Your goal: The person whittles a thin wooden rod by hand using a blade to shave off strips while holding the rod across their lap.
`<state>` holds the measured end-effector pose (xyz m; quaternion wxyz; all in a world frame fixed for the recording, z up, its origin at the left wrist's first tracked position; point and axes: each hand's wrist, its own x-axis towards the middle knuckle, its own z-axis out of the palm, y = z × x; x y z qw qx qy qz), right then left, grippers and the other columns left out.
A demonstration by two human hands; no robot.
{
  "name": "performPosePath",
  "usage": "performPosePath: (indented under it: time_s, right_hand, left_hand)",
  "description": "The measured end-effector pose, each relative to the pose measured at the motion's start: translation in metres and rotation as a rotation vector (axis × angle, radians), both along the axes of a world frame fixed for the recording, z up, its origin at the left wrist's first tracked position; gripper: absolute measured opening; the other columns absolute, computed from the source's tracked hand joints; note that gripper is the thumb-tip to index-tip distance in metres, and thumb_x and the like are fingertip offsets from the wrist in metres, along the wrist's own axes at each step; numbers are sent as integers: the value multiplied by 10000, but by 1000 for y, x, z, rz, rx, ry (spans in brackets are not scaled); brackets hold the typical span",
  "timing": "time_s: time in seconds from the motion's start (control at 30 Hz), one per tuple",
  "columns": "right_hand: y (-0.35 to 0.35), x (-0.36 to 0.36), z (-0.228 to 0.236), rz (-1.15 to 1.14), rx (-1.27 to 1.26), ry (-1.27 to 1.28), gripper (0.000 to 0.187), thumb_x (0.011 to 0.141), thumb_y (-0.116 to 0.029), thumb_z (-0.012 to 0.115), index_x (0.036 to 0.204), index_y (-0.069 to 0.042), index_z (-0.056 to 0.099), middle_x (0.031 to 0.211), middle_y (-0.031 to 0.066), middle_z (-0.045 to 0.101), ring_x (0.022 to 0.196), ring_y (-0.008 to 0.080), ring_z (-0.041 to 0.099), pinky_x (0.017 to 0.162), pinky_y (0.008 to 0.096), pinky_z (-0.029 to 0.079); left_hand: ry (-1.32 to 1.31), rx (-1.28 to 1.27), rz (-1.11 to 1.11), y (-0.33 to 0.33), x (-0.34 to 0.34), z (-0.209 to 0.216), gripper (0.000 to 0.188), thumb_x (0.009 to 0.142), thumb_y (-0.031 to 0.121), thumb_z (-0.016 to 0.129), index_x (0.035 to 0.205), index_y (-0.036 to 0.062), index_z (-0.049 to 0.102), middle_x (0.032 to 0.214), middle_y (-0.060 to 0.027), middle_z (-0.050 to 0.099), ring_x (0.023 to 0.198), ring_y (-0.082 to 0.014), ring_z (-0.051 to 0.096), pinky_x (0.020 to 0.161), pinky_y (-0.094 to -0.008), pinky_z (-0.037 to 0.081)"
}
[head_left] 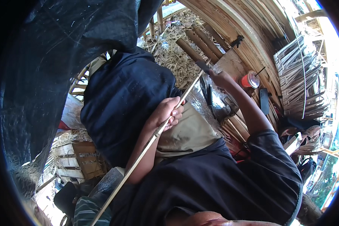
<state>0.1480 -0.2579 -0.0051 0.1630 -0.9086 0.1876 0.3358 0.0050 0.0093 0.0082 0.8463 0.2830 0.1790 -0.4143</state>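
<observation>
Far left there's a big black tarp (75,71). Then a thin pale strip (151,142) slants from the bottom edge of view up to the right hand; the left hand (171,113) is wrapped around it partway. A dark long tool (209,96) lies on a shiny silver sheet (195,98). The right hand (219,78) grips a dark flat piece (202,66) against the strip's upper end. Next, a red cup (249,80), then a phone (264,101).

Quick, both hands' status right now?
Left hand: closed, holding the long pale strip.
Right hand: closed on a dark, flat tool; exact type unclear.
</observation>
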Motion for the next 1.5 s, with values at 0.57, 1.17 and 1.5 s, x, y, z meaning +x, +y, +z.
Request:
performPosePath:
  time_s: [0.57,1.17,1.5]
  right_hand:
    - [18,-5,11,-11,54,-14,809,945,-697,408,958,66,676,678,145,632,590,273,644,548,409,511]
    - [32,-36,-2,120,-19,-195,784,966,-616,407,917,117,682,909,345,671,992,461,667,895,491,506]
    - [35,-32,-3,-44,51,-45,858,963,-662,375,806,131,664,645,241,652,770,380,707,773,458,533]
  left_hand:
    - [11,-40,36,2,-2,-1,266,1069,288,398,1022,54,514,549,68,363,336,-9,321,241,-183,308]
    - [14,-59,32,6,1,-3,254,1073,262,388,1041,48,521,545,71,365,335,-4,329,251,-169,301]
    - [4,-156,24,9,8,-14,259,1069,277,393,1044,51,519,586,67,376,367,-10,330,271,-176,292]
